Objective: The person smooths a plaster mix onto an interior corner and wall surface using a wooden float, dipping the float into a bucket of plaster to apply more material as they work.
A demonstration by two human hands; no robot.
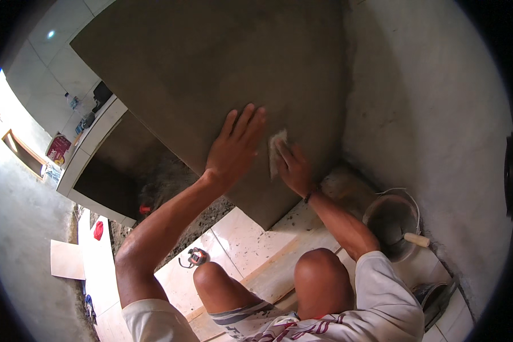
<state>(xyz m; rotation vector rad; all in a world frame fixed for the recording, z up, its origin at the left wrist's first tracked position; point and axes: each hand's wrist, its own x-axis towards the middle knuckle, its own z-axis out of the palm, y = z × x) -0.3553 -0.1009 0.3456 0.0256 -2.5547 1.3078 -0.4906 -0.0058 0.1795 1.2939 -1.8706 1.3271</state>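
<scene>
A grey-brown plastered wall panel [211, 57] stands in front of me, its surface smooth and dark. My left hand [233, 147] lies flat against it, fingers stretched out and holding nothing. Just to the right, my right hand [293, 166] presses a whitish pad [275, 149] against the same plaster, fingers over it. Whether the pad is sponge or folded cloth is hard to make out. Near my right forearm stands a bucket [370, 219] with grey mix inside, and a trowel with a pale handle [417, 239] rests in it.
A tape measure [197, 256] lies on the pale floor tiles [222, 242] by my knee. A tiled counter [100, 128] at the left bears a bottle [72, 101] and a red box [58, 149]. A dark container [430, 296] sits at the lower right, beside the grey side wall [439, 114].
</scene>
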